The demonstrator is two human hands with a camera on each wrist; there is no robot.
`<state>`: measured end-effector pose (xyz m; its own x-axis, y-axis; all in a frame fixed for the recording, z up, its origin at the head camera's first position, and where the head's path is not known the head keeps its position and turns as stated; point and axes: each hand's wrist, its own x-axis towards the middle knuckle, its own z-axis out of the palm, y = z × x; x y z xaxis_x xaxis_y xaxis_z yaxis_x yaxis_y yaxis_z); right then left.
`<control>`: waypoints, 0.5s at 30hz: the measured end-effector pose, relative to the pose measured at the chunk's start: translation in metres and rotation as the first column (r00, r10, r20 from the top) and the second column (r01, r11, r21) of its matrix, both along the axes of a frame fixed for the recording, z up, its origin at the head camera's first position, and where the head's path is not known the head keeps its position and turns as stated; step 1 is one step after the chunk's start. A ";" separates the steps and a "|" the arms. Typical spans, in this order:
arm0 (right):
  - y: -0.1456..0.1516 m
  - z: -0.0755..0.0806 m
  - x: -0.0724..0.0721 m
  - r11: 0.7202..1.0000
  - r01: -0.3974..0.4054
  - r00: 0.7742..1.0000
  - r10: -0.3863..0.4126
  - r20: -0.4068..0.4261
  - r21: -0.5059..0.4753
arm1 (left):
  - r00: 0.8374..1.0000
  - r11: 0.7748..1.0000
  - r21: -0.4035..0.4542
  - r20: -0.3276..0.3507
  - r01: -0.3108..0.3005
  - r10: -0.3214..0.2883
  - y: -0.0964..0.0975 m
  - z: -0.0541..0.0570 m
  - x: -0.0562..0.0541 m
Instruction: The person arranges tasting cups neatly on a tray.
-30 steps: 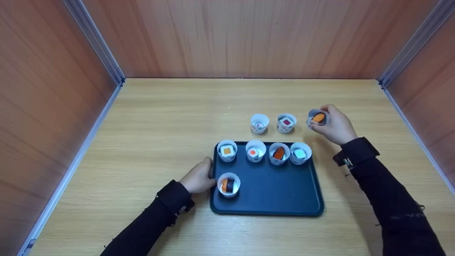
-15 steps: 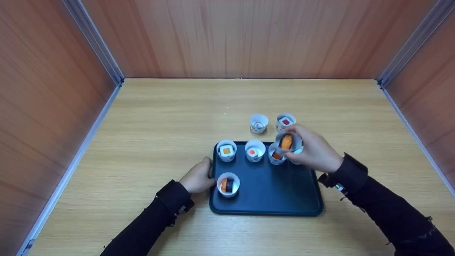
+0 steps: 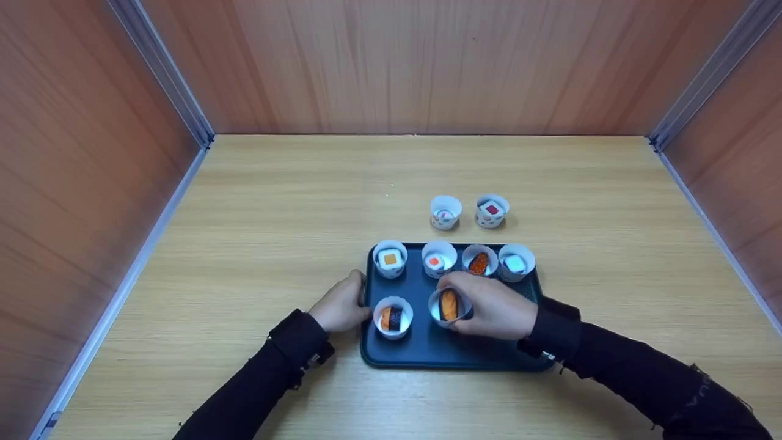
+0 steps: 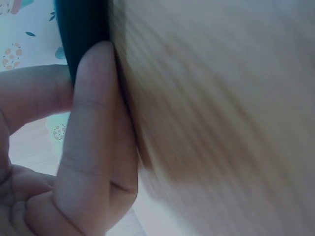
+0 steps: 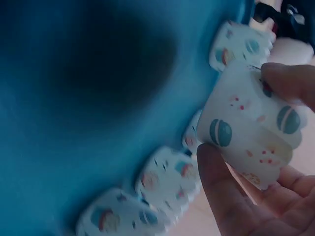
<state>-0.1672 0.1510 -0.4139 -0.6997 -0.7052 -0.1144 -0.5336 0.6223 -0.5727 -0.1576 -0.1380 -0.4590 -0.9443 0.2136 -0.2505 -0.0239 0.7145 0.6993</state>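
Observation:
In the head view my left hand (image 3: 342,305) grips the left edge of a dark tray (image 3: 427,355); the left wrist view shows the finger and thumb pinching its rim. My right hand (image 3: 495,307) holds a scalloped paper cup (image 5: 246,123) between thumb and fingers, over the tray's middle. Inside that cup lies an orange toy sushi piece (image 3: 448,304) with a dark band. To its left on the tray stands another cup (image 3: 393,333) holding orange-and-black sushi. Several cups line the tray's back edge, among them one with a red-topped piece (image 3: 479,263), partly behind my right hand.
Behind the tray, on the wooden table (image 3: 275,195), stand two more paper cups, one with pale contents (image 3: 445,215) and one with a dark-red-centred white piece (image 3: 490,209). Wood-grain panels (image 3: 415,67) wall the table at the back and sides.
My right hand has carried the cup with the orange sushi from behind the tray's right corner, leftward and nearer, over the tray's middle. The left hand has stayed on the tray edge.

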 end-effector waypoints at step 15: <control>-0.009 -0.009 0.002 0.996 -0.034 0.994 0.025 0.104 0.084 | 1.000 1.000 0.009 0.012 -0.005 0.005 0.000 -0.001 -0.001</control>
